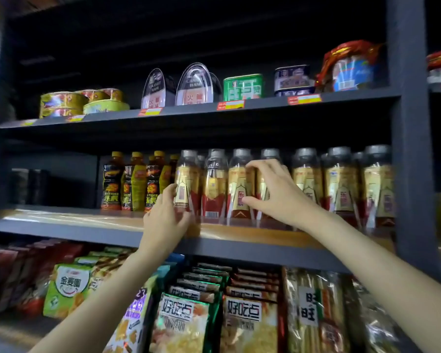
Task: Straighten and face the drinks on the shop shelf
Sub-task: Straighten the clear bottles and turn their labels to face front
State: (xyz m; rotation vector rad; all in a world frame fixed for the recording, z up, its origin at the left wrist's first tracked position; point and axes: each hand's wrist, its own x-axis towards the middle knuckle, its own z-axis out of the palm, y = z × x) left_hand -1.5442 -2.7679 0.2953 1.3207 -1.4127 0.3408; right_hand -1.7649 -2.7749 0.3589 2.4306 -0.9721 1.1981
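Observation:
A row of clear drink bottles with grey caps and gold-and-red labels stands on the middle shelf. My left hand grips the leftmost one near its base. My right hand curls round the fourth bottle, its fingertips and thumb reaching onto the third bottle. The second bottle between my hands shows a barcode, with its label turned away. More of the same bottles stand to the right. Dark bottles with yellow caps stand to the left.
The upper shelf carries tins and boxed canned meat. Snack packets fill the level below. A dark upright post bounds the shelf on the right. The middle shelf's left end is bare.

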